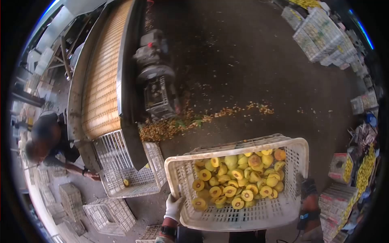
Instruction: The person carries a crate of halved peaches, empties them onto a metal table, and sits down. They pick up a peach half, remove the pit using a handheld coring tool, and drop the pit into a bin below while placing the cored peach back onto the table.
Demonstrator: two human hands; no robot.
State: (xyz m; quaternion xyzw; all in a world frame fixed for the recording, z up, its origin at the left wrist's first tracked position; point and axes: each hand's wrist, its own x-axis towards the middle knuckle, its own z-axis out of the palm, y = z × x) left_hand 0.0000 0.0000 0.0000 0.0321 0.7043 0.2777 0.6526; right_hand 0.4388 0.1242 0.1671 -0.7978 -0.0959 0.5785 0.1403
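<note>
A white slatted plastic crate (239, 222) hangs in front of my body, tilted so its inside faces me. Halved yellow fruit that look like peaches (239, 178) fill its middle, many with reddish-brown centres. My left hand (174, 206), in a white glove, is closed round the crate's left end. At the opposite end, my right hand (306, 188) in a dark glove grips the crate; its fingers are partly hidden. Just left of my load, another crate (139, 184) sits under the conveyor's slatted chute (111, 148), with a fruit half (126, 182) inside.
A long conveyor (107, 69) runs away on the left, beside a motor (154, 56). Pits and scraps (170, 125) litter the floor below it. A co-worker (48, 133) reaches toward the chute crate. Empty crates (109, 216) lie lower left; stacked crates (324, 36) line the right.
</note>
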